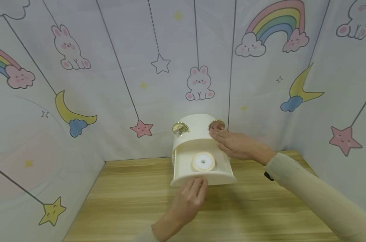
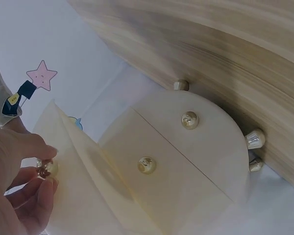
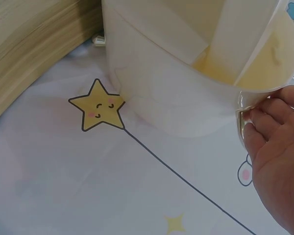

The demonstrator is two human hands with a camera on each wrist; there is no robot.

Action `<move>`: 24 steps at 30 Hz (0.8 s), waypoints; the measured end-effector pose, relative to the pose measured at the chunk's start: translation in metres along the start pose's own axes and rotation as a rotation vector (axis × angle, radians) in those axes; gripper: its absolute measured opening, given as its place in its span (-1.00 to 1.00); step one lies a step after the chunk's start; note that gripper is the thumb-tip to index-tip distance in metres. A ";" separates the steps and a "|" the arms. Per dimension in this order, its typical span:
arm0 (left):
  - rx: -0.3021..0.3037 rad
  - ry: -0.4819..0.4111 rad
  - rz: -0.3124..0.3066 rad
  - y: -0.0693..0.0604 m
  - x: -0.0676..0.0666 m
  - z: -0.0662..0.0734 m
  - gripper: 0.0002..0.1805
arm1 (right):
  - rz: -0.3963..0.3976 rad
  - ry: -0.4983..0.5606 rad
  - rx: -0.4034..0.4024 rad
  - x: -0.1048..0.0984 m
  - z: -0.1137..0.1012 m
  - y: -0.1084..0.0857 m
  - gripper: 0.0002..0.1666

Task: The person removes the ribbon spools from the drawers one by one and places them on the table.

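Note:
A cream-white rounded cabinet (image 1: 198, 126) with gold ear-like pieces stands against the back cloth. Its top drawer (image 1: 222, 179) is pulled out toward me, and inside lies a round white disc (image 1: 208, 164) with a cream rim and a small centre hole. My left hand (image 1: 187, 200) is at the drawer front; the left wrist view shows its thumb and fingers pinching the drawer's gold knob (image 2: 49, 169). Up at the cabinet's right side, my right hand (image 1: 240, 144) rests with fairly straight fingers against the shell, beside the right gold ear (image 1: 217, 124).
Two lower drawers bear gold knobs (image 2: 146, 165), and gold feet (image 2: 255, 139) support the cabinet on a wood-grain tabletop (image 1: 134, 198). Printed cloth (image 1: 116, 50) with rabbits, stars and rainbows closes off the back and both sides.

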State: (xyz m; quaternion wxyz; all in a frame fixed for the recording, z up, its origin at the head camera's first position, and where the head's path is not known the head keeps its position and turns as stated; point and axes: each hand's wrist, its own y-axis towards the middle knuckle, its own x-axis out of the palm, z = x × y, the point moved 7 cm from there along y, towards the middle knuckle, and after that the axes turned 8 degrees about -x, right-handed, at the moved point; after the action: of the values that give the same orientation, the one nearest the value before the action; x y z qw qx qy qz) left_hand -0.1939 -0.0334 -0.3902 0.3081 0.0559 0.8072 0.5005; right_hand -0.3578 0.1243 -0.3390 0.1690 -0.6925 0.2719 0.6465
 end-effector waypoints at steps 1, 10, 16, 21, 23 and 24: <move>-0.012 -0.020 -0.015 0.001 -0.001 -0.001 -0.70 | -0.001 0.002 0.002 0.001 0.000 0.000 -0.31; -0.144 -0.205 -0.139 0.013 -0.009 -0.011 -0.75 | 0.007 -0.014 -0.004 0.002 0.001 0.000 -0.32; -0.187 -0.301 -0.095 0.024 -0.015 -0.022 -0.74 | 0.008 -0.017 -0.006 0.004 0.002 0.001 -0.31; -0.229 -0.390 -0.154 0.033 -0.018 -0.035 -0.77 | 0.014 -0.015 -0.016 0.004 0.001 0.001 -0.31; -0.248 -0.430 -0.173 0.035 -0.019 -0.041 -0.77 | 0.010 -0.014 -0.014 0.004 0.002 0.001 -0.31; -0.258 -0.444 -0.181 0.037 -0.019 -0.044 -0.77 | 0.009 -0.013 -0.011 0.004 0.002 0.001 -0.31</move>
State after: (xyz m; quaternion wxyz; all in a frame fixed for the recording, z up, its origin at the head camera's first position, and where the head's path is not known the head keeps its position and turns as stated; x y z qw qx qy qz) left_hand -0.2109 -0.0570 -0.3373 0.5257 0.0522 0.6510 0.5451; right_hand -0.3599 0.1238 -0.3432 0.1640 -0.6882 0.2703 0.6530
